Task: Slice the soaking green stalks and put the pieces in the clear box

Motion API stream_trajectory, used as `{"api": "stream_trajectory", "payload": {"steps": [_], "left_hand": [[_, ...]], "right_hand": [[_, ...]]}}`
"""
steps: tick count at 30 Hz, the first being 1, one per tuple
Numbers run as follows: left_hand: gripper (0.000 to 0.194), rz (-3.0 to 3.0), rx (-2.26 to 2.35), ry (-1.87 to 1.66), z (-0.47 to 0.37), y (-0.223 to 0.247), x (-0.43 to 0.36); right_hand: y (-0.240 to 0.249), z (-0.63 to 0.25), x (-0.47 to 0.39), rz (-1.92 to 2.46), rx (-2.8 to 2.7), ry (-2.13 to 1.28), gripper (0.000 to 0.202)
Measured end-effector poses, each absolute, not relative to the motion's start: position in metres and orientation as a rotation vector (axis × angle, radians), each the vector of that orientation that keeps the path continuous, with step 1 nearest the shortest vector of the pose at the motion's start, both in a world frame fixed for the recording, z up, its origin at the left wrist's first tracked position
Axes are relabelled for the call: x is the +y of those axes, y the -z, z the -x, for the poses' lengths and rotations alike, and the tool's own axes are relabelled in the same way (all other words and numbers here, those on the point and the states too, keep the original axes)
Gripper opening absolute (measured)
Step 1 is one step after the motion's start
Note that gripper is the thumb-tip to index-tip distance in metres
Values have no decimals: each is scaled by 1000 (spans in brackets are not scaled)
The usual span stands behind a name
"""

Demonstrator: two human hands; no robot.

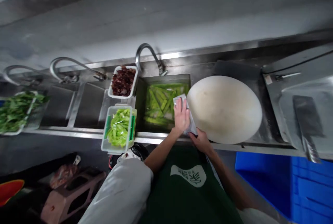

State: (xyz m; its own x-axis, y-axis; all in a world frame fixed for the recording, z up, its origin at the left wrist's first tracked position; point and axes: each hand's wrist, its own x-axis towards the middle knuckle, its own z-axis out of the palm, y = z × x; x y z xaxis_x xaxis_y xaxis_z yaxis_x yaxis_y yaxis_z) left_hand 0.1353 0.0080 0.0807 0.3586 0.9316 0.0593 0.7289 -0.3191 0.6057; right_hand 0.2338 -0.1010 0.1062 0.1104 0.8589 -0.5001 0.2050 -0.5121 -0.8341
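Observation:
My left hand (pixel 181 115) lies with its fingers stretched out on a pale, flat cloth-like item (pixel 191 125), at the right edge of the sink. Just below and to the right, my right hand (pixel 201 140) is closed at the lower end of that item; what its fingers grip is too hidden to name. Green cut stalks (pixel 162 100) soak in the water-filled sink (pixel 140 113) to the left. A large round white board (pixel 226 109) is on the counter directly right of both hands.
Lettuce fills a clear bin (pixel 105 144) and dark red leaves a white bin (pixel 110 92). A curved faucet (pixel 145 46) stands behind the sink. At the right a cleaver (pixel 308 119) lies above blue crates (pixel 312 189). A pink stool (pixel 65 199) stands lower left.

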Motion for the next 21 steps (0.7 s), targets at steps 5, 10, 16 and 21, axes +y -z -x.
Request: {"api": "stream_trajectory", "payload": {"steps": [5,10,16,21], "left_hand": [[57,-1906,2028,-643,35,-95,28],[61,-1616,2360,-771,184,-69,16],[59,-1672,2273,-347,241,-21,19],[56,-1881,2140,-245,225,-3,61]], "right_hand": [[-119,-112,-42,1510,-1377,-1722,24],[-119,-15,-18,1394,-1632,-1848,28],[-113,-36,-28,1665,-1433,-1784,30],[-123,-100,-41,1924,-1286,-1417,34]]}}
